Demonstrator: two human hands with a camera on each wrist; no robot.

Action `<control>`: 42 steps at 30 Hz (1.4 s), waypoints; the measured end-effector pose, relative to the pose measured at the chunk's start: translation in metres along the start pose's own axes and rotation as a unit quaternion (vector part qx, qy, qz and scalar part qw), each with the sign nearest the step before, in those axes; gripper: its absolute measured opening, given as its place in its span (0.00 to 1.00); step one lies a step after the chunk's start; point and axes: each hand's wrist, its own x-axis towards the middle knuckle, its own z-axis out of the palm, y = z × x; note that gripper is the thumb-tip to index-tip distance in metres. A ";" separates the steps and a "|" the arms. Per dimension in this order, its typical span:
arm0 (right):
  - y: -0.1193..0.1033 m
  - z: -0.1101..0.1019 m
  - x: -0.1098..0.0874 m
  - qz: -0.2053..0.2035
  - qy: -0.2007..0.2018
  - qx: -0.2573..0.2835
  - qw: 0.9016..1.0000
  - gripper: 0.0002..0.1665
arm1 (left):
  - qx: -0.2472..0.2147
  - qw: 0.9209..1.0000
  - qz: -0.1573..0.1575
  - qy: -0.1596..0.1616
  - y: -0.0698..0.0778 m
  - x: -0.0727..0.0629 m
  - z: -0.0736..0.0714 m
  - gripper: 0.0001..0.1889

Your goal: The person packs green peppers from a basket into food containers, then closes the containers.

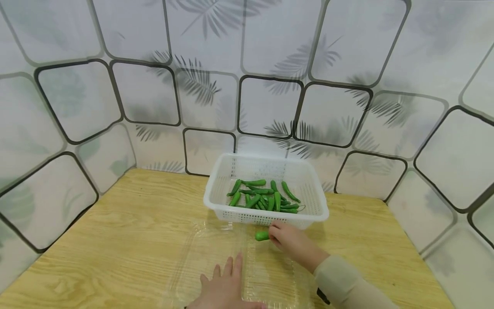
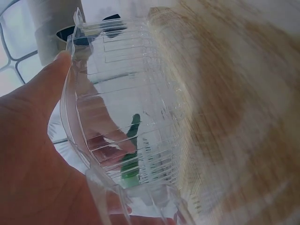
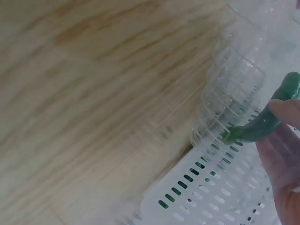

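Near the basket (image 1: 259, 166), green pepper (image 1: 261, 236), long axis sideways, end leftward, pinch-tight in right grip (image 1: 284, 237)

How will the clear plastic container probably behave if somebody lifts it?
The clear plastic container is likely light for its size, as its walls look thin and see-through. It may bend when squeezed, though the ridges in its wall probably stiffen it. It lies opened out, so one half might flop if only the other is lifted.

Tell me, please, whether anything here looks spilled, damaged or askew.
Nothing stands out: the green peppers lie inside the upright white basket, the clear container lies open before it, and the right hand holds one pepper.
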 end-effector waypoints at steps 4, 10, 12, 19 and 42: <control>0.000 0.001 0.000 -0.006 -0.019 0.000 1.000 0.06 | -0.001 1.000 0.002 0.003 0.000 0.000 -0.001 0.64; 0.001 0.000 0.001 0.012 -0.049 -0.001 0.999 0.04 | 0.002 1.000 -0.001 -0.005 0.001 0.002 -0.003 0.63; 0.001 0.001 0.002 0.009 -0.051 -0.008 0.999 0.04 | 0.003 1.000 0.001 -0.004 0.001 0.003 -0.004 0.63; 0.006 0.005 0.001 -0.002 -0.050 -0.030 0.998 0.06 | 0.013 1.000 0.018 0.018 0.001 0.003 -0.003 0.65; 0.007 0.014 -0.001 -0.022 -0.037 -0.073 0.996 0.01 | 0.028 0.999 -0.008 0.029 -0.002 0.008 0.008 0.63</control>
